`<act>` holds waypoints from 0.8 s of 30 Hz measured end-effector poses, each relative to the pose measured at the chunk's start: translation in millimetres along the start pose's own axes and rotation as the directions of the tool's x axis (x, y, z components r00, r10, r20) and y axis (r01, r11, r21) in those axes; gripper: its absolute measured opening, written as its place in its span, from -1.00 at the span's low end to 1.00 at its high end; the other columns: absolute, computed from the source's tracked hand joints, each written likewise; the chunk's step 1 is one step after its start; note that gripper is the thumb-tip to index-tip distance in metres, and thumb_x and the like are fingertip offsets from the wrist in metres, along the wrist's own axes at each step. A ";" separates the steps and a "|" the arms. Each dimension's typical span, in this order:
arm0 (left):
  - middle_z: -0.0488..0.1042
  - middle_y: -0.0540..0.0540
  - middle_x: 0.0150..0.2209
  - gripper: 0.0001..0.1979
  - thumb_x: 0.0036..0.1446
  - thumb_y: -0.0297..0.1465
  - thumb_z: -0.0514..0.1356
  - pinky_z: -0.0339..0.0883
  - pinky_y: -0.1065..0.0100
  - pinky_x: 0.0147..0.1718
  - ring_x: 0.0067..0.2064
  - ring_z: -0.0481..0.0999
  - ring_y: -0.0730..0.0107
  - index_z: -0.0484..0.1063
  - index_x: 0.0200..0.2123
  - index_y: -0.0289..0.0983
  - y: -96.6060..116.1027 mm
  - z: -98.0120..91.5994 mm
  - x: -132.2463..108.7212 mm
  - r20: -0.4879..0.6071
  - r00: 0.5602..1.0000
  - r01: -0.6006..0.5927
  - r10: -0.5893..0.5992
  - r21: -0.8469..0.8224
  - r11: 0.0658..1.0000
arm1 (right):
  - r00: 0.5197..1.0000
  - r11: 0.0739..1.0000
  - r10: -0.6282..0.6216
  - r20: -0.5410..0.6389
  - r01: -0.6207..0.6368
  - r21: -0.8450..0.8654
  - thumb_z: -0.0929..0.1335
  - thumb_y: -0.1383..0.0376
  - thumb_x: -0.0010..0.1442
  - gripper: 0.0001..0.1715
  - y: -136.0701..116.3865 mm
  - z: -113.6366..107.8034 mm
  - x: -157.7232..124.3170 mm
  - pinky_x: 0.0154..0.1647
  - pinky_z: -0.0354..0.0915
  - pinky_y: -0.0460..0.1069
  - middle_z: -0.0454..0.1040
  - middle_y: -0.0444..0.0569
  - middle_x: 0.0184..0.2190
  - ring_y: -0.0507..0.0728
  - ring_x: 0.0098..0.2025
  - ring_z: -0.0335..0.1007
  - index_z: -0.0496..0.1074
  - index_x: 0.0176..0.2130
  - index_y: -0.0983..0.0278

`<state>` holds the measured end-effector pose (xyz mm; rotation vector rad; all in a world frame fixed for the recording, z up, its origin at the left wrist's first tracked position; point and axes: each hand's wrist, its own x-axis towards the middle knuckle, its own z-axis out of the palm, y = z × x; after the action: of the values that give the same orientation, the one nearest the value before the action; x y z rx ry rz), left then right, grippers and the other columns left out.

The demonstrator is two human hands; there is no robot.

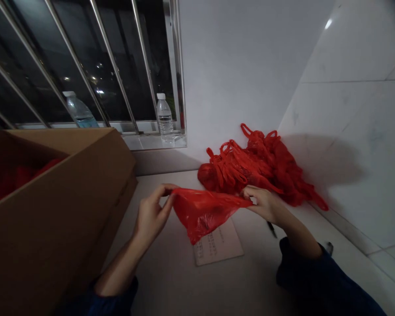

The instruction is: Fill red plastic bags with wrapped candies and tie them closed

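Observation:
A red plastic bag (200, 213) hangs stretched between my two hands, low over the white counter (171, 281). My left hand (152, 213) pinches its left corner between thumb and fingers. My right hand (263, 204) grips the other end. Behind my right hand, a heap of red plastic bags (260, 169) with loop handles lies against the wall. Under the held bag lies a handwritten card (219, 245), partly covered by it. A dark pen (271, 229) lies near my right wrist.
A large cardboard box (52, 210) on the left holds more red plastic (16, 180). Two water bottles (165, 118) stand on the sill of a barred window (95, 66). A tiled wall (349, 131) bounds the counter on the right.

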<state>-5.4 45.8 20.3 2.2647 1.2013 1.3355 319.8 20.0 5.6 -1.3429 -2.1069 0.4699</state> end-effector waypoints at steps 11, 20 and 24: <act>0.49 -0.10 -0.24 -0.86 0.20 -0.43 -0.02 0.23 0.32 -0.22 -0.20 0.41 0.29 0.24 -0.42 -0.26 31.1 -5.7 -3.9 0.379 0.923 0.271 -0.065 -0.521 0.809 | 0.970 0.983 -0.183 -0.158 0.179 -0.038 0.32 0.33 0.24 -0.61 -58.1 -10.2 -26.5 -0.01 0.33 0.06 0.39 0.07 0.05 0.19 0.07 0.35 0.31 0.07 0.20; 0.41 -0.06 -0.47 -0.78 0.15 -0.40 -0.13 0.20 0.30 -0.33 -0.41 0.36 0.32 0.24 -0.45 -0.25 49.2 -11.7 -13.0 0.586 0.794 0.006 0.158 -0.267 0.964 | 0.982 0.923 -0.062 0.177 0.124 -0.365 0.29 0.36 0.27 -0.83 -77.1 57.7 -8.5 -0.16 0.26 0.04 0.55 -0.01 -0.29 0.16 -0.23 0.45 0.49 -0.23 0.26; 0.50 -0.06 -0.45 -0.67 0.30 -0.29 -0.12 0.24 0.23 -0.22 -0.38 0.46 0.26 0.40 -0.28 -0.25 55.6 0.7 -15.8 0.681 0.722 -0.250 0.121 0.094 0.964 | 0.994 0.831 0.070 0.087 -0.010 -0.557 0.39 0.24 0.18 -0.68 -62.4 72.5 -5.6 -0.07 0.19 0.12 0.53 0.12 -0.16 0.27 -0.13 0.42 0.47 -0.08 0.34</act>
<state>20.6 -1.0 42.1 2.6902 0.8598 0.3445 231.4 -10.5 -15.3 -1.7098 -2.4146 -0.0854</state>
